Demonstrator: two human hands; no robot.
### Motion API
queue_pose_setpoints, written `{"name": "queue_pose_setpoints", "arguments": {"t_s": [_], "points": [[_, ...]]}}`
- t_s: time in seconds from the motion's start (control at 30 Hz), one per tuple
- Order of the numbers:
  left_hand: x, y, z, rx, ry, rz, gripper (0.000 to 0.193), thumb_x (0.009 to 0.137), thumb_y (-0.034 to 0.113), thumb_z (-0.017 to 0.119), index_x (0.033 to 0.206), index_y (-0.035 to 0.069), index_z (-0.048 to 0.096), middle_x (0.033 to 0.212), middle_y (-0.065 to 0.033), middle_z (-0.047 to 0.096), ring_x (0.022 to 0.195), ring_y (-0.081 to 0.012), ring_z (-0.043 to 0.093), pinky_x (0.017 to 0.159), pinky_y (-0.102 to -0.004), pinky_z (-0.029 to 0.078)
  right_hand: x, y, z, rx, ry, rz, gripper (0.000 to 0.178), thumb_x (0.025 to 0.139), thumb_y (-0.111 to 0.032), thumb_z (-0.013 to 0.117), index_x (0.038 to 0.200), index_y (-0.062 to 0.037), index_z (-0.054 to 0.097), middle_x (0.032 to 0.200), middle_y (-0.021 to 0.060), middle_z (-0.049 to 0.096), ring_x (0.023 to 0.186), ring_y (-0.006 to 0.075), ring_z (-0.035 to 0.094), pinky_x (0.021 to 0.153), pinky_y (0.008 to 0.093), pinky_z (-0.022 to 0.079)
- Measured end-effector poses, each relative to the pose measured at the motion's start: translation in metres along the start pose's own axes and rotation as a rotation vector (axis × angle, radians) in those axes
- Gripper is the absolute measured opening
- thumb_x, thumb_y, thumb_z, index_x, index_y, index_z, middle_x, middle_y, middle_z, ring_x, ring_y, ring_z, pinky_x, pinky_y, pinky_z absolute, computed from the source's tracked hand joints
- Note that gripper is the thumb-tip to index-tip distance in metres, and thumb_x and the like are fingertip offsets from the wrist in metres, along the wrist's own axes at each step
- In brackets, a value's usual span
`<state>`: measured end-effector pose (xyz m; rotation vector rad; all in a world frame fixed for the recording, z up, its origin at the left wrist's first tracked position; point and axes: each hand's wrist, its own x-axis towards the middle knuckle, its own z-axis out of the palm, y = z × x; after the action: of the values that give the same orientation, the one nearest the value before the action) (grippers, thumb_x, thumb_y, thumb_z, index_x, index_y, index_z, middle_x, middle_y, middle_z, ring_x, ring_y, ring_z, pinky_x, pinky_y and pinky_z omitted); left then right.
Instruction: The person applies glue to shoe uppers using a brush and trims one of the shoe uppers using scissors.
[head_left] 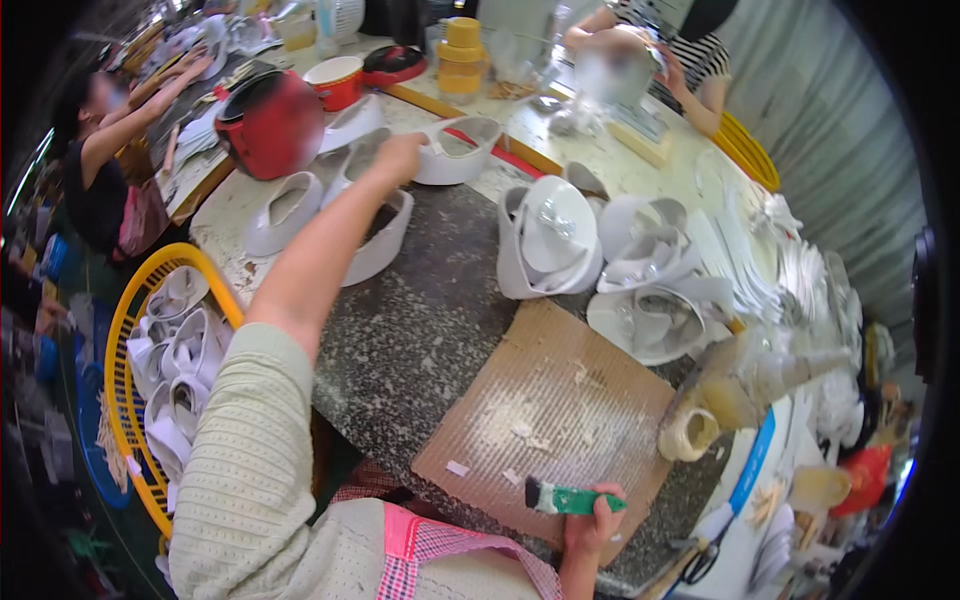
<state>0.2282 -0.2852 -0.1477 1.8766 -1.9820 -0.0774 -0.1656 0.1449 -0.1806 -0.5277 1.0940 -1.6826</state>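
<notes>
Though well apart, left grip around white piece, right grip around green brush

And here's my left sleeve, a pale cream knit, horizontal ridges running right round it with rows of tiny openwork holes between, and it's cut short, forearm bare below the hem! Same cream knit across my top. Now the apron strap: bright pink up here, turning to small pink, white and dark checks, and that checked edging sweeps across my chest! Down by my lap, dark reddish plaid cloth. Left grip, bare; right grip, bare too!
</notes>
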Motion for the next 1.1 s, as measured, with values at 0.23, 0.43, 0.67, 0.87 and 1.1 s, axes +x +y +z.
{"name": "queue_pose_setpoints", "arguments": {"t_s": [0.23,0.43,0.67,0.87,1.1], "points": [[-0.042,0.082,-0.066,0.026,0.534,0.299,0.034,0.064,0.006,0.061,0.097,0.008,0.059,0.103,-0.0124,0.056,0.109,-0.0298,0.045,0.089,-0.0413,0.036,0.000,-0.001,0.005,0.159,-0.055,0.039,0.019,0.075,-0.007,0.062,0.088,0.0037,0.052,0.077,0.0133,0.059,0.070,0.0215,0.060,0.063,0.0332,0.051],[-0.129,0.175,-0.052,0.099,-0.160,1.061,0.021,0.070,0.014,0.063,0.089,0.006,0.062,0.101,-0.0104,0.057,0.110,-0.0260,0.045,0.088,-0.0420,0.036,-0.005,-0.004,-0.002,0.144,-0.028,0.030,0.021,0.077,-0.011,0.062,0.089,0.0021,0.052,0.077,0.0134,0.059,0.063,0.0194,0.058,0.055,0.0291,0.049],[-0.156,0.215,-0.074,-0.282,-0.025,0.660,0.023,0.079,0.020,0.061,0.091,0.001,0.056,0.100,-0.0141,0.058,0.096,-0.0273,0.055,0.083,-0.0345,0.042,-0.007,-0.042,0.003,0.277,-0.149,0.027,0.020,0.081,-0.014,0.059,0.094,-0.0011,0.051,0.074,0.0127,0.059,0.054,0.0168,0.055,0.041,0.0251,0.043],[-0.158,0.180,-0.070,-0.560,-0.019,0.519,0.025,0.084,0.022,0.057,0.099,0.002,0.059,0.102,-0.0111,0.060,0.095,-0.0246,0.056,0.086,-0.0324,0.041,0.006,-0.047,-0.013,0.034,-0.057,-0.267,0.018,0.081,-0.013,0.060,0.092,0.0001,0.054,0.078,0.0092,0.059,0.057,0.0155,0.056,0.046,0.0248,0.046],[-0.261,0.230,-0.112,-1.799,-0.791,-0.206,0.044,0.091,0.038,0.041,0.111,0.001,0.052,0.108,-0.0134,0.056,0.098,-0.0221,0.054,0.087,-0.0356,0.044,0.082,-0.110,-0.042,-1.097,0.360,-0.892,0.010,0.081,-0.005,0.058,0.089,0.0001,0.061,0.079,0.0041,0.060,0.063,0.0096,0.053,0.055,0.0234,0.042]]}}
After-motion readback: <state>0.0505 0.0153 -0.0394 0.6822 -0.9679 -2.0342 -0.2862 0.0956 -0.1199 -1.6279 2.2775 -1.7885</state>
